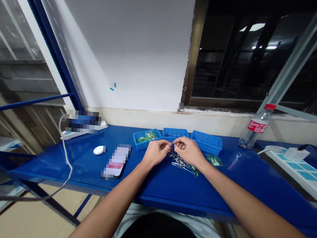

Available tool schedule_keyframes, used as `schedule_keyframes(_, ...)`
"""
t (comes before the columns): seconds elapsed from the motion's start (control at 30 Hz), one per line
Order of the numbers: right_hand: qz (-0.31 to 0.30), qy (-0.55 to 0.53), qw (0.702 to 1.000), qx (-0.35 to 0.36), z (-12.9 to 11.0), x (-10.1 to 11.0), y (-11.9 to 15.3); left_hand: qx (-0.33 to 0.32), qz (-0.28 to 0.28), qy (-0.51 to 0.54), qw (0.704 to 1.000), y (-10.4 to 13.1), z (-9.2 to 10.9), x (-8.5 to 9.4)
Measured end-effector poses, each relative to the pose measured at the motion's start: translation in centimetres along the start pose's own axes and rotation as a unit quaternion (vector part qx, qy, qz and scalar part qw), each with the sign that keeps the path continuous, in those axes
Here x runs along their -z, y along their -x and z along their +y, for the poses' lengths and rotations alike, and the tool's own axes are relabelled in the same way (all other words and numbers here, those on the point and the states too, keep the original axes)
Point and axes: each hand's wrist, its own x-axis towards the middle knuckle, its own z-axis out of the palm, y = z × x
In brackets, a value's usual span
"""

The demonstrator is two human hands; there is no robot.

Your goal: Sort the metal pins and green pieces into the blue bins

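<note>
My left hand (157,151) and my right hand (188,150) meet over the middle of the blue table, fingertips pinched close together. Whatever sits between the fingers is too small to make out. Just below them lies a loose pile of thin metal pins (181,164), partly covered by my right hand. Behind the hands stand a left blue bin (138,145) with green packets (149,136), a middle blue bin (175,132) and a right blue bin (207,141) with a few small metal pieces. A green packet (215,160) rests to the right of my right hand.
A phone (116,162) and a white oval case (98,150) lie to the left. At the right stand a plastic bottle (256,125) with a red cap and a white power strip (304,170). Another power strip (75,134) sits at the back left, near a hanging cable (67,159).
</note>
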Motion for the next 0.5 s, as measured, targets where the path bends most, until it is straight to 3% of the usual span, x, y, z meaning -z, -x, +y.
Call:
schedule_keyframes(0.23, -0.025, -0.079, 0.996, 0.022, 0.2, -0.1, 0.0, 0.014, -0.033, 0.024, 0.999, 0.0, -0.3, 0.1)
schedule_keyframes(0.5, -0.019, -0.109, 0.993, -0.029, 0.8, -0.4, -0.1, 0.017, 0.004, 0.025, 1.000, -0.3, -1.4, -0.2)
